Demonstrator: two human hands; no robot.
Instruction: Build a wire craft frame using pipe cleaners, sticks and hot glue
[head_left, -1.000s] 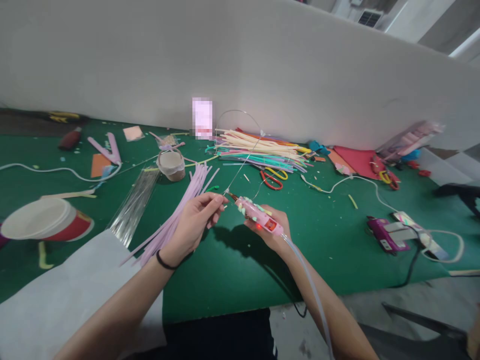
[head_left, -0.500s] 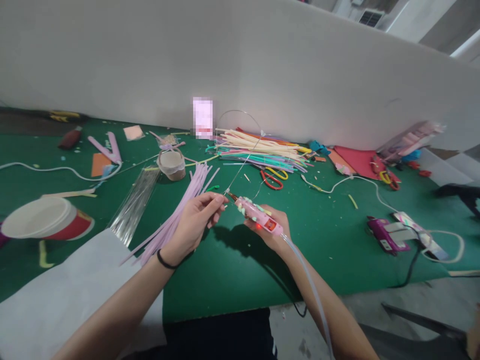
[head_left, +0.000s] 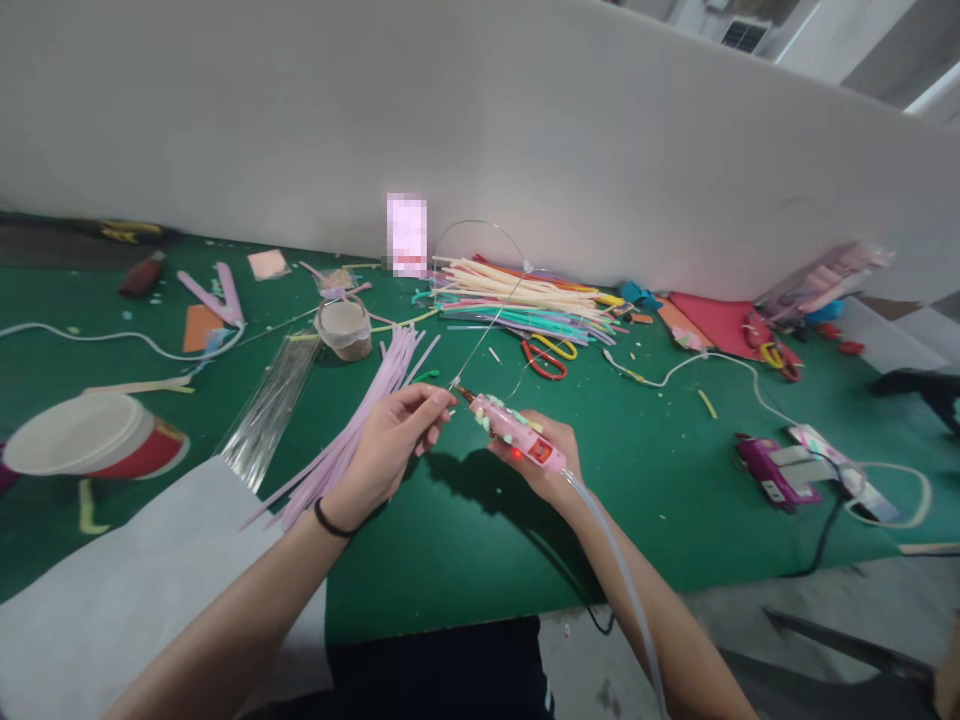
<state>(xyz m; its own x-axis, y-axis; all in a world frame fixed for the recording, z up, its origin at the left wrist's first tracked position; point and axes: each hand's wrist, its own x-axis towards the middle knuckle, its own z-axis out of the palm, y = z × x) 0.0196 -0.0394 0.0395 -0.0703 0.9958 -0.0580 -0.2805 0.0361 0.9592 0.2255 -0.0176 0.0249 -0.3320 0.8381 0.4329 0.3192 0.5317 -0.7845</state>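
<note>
My left hand (head_left: 397, 430) is closed in a pinch on the end of a thin wire frame (head_left: 487, 332), whose curved loop rises over the table in front of me. Small white blobs sit on the wire near my fingertips and higher up. In my right hand (head_left: 546, 488) is a pink hot glue gun (head_left: 519, 428) with a lit red light and pastel bits stuck on its body. Its brown nozzle meets or nearly meets the wire beside my left fingertips; exact contact is unclear. Lilac pipe cleaners (head_left: 337, 460) lie beneath and beside my left forearm.
Colourful pipe cleaners (head_left: 517, 290) are piled behind the wire, near red-and-yellow scissors (head_left: 546, 362). To the left are silvery wires (head_left: 274, 420), a small cup (head_left: 345, 330), a paper cup (head_left: 127, 455) and white paper (head_left: 187, 570). At right lies a purple device (head_left: 772, 475) with cords.
</note>
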